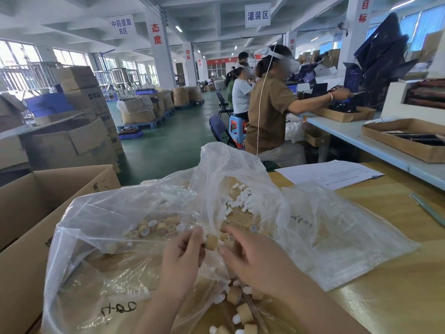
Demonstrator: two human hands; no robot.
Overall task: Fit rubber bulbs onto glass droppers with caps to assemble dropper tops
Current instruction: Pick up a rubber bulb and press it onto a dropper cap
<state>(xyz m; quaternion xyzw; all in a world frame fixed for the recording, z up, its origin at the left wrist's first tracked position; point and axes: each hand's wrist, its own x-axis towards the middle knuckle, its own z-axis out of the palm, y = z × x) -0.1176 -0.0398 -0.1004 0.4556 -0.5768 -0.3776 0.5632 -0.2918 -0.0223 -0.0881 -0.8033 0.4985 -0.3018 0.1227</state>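
My left hand [184,256] pinches a tan wood-look cap [212,241] with a white bulb end showing at its left. My right hand [252,256] is beside the cap, its fingertips touching the cap's right end. Loose white rubber bulbs [237,201] lie in a clear plastic bag [313,225]. Several empty tan caps [156,226] sit in another clear bag [101,225] on the left. Assembled dropper tops [238,307] with glass tubes lie on the table under my right wrist.
An open cardboard box [36,208] stands at the left. A sheet of paper [330,174] and a thin green strip [428,208] lie on the yellow table [397,285]. Other workers sit at a long bench at the right; stacked cartons fill the left floor.
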